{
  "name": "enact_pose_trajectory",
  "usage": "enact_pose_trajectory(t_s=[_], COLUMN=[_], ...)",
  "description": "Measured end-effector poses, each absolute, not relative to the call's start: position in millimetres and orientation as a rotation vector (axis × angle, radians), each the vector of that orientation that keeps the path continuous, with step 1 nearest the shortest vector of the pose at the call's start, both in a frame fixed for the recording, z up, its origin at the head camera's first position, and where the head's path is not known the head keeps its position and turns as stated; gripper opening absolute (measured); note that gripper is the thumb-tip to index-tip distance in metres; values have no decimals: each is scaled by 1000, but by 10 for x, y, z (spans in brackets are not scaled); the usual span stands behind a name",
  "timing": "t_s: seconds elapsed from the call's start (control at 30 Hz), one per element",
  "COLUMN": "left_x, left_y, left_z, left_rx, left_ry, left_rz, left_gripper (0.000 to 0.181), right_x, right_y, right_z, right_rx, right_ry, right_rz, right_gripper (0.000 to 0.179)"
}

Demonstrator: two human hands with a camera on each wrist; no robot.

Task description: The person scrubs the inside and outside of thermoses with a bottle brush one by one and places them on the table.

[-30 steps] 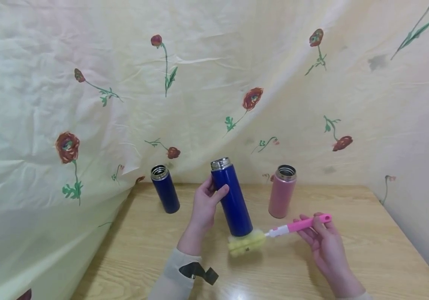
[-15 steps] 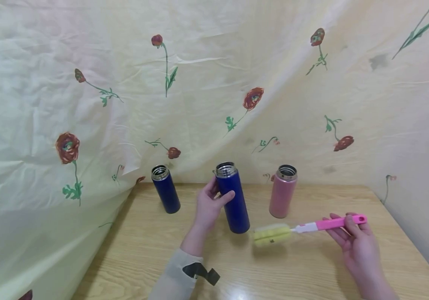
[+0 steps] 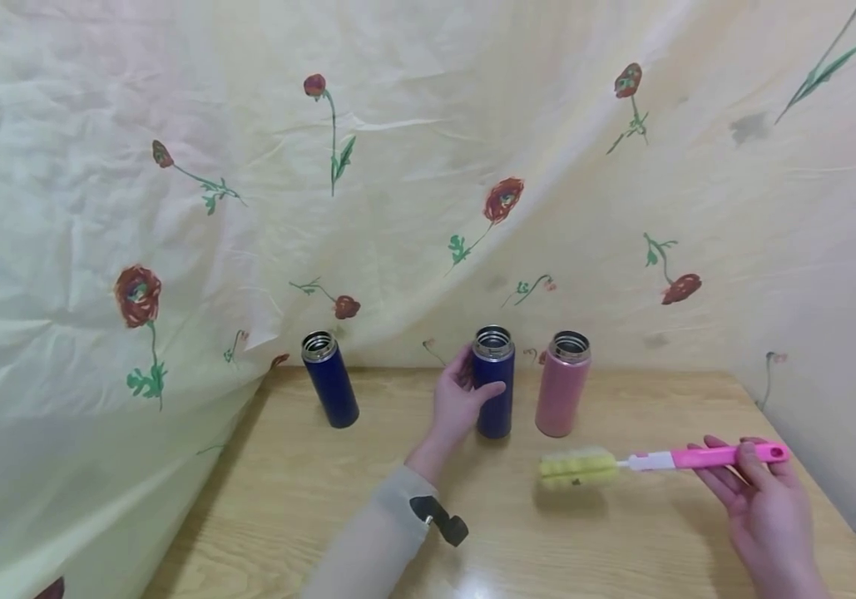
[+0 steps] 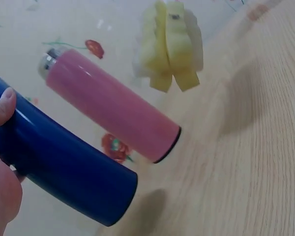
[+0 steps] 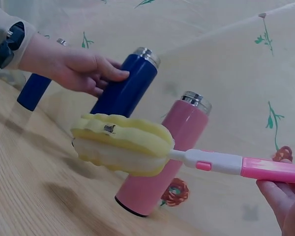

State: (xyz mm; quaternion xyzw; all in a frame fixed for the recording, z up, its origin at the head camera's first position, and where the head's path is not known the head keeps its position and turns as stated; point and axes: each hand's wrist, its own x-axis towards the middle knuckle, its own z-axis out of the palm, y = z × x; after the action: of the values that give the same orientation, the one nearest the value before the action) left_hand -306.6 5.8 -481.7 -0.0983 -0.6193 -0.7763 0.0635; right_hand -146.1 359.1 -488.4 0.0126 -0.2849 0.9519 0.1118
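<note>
My left hand (image 3: pixel 459 406) grips a lidless dark blue steel bottle (image 3: pixel 498 406) from its left side, thumb across the front. The bottle is upright with its threaded mouth facing up; whether its base touches the table I cannot tell. In the right wrist view the sponge head hides this bottle's lower part. My right hand (image 3: pixel 768 507) holds a bottle brush by its pink handle (image 3: pixel 727 455). Its yellow and white sponge head (image 5: pixel 123 142) points left, above the table and in front of the bottles. Close to the right of the held bottle stands a pink bottle (image 3: pixel 564 387), also lidless.
Another blue bottle (image 3: pixel 331 383), shorter and open at the top, stands at the back left of the wooden table (image 3: pixel 285 507). A flower-printed cloth (image 3: pixel 413 166) hangs behind the table and along its sides.
My left hand has carried the blue bottle right and back, beside the pink one, and brought it from a tilt to upright. The brush has moved right, away from the bottle's base.
</note>
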Motion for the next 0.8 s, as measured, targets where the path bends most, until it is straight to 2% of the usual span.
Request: enact_pose_trajectory(t_s=[0.3,0.8], left_x=[-3206,-3211], left_y=[278,376], left_z=[-4998,-5072], left_rx=[-270,-296], left_ry=[-1833,-1918], left_rz=[-2368,-2312], left_gripper=[84,84], right_x=[-1406,-1416], right_y=[3594,3520], right_z=[-4922,-4896], right_rx=[81,93], right_ry=[-839,-826], right_rz=[2795,2804], right_gripper=[13,15])
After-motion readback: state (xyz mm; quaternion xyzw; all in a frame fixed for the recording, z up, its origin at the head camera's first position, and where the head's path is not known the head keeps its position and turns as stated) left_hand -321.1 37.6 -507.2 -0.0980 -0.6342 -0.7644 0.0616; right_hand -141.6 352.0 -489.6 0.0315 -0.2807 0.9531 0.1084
